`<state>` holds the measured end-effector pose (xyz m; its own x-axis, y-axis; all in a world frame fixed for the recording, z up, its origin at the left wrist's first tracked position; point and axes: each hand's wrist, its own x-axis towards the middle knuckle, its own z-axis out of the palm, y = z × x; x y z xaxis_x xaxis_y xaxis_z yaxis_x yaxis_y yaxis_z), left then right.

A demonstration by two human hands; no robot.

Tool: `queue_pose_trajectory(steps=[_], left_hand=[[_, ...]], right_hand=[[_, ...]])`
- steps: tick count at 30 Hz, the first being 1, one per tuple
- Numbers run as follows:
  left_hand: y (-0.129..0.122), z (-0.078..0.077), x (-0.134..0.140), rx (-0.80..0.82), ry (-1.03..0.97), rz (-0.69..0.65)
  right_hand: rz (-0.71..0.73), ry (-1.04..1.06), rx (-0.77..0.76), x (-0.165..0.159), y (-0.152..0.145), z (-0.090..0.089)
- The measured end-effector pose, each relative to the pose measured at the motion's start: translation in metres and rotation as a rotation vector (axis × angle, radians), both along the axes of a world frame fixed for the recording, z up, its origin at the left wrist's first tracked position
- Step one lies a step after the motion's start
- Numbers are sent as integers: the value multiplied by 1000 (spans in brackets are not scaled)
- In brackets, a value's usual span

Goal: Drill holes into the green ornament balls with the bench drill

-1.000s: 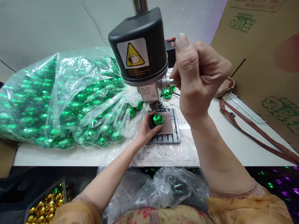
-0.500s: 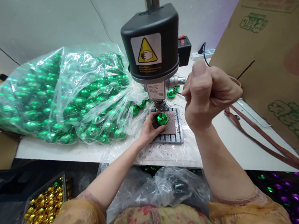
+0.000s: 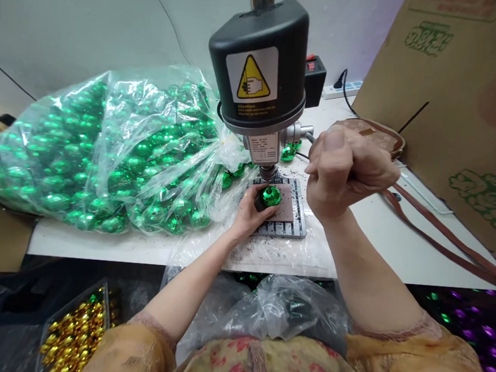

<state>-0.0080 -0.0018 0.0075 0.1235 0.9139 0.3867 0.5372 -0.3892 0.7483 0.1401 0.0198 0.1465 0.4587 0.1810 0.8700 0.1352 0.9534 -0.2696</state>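
My left hand (image 3: 250, 211) is closed around a shiny green faceted ball (image 3: 271, 197), which seems to sit in a dark holder. The ball rests over a pinkish board (image 3: 286, 203) on the slotted metal base (image 3: 298, 226) of a small drill press (image 3: 258, 68). Directly above, the drill's chuck (image 3: 267, 171) is low, and its bit meets the ball's top. My right hand (image 3: 345, 170) makes a fist around the feed lever (image 3: 308, 134) at the drill's right side; the fingers hide most of the lever.
A big clear bag (image 3: 106, 153) of green balls fills the table's left. Loose green balls (image 3: 289, 152) lie behind the drill. A cardboard box (image 3: 461, 110) and a brown strapped bag (image 3: 374, 132) stand right. Gold balls fill a crate (image 3: 107, 306) below. Dark shavings litter the base.
My right fist has come down slightly with the lever. The chuck has lowered, bringing the bit onto the green ball. My left hand keeps its hold, and the view has shifted a little.
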Motion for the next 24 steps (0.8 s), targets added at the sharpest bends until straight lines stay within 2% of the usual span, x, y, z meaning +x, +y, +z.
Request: queue_pose_trajectory(steps=[4, 10, 13, 20, 22, 24], left_hand=[[0, 0, 0, 1, -10, -17], [0, 0, 0, -9, -26, -20], [0, -1, 0, -20, -30, -19], [-1, -1, 1, -8, -31, 2], [-1, -1, 1, -15, -30, 5], [0, -1, 2, -28, -31, 11]], right_hand=[[-16, 8, 9, -2, 0, -4], [55, 31, 117, -3, 0, -6], [53, 30, 123, -4, 1, -7], [26, -6, 192, -2, 6, -23], [25, -14, 159, -1, 3, -20], [27, 4, 52, -1, -3, -8]])
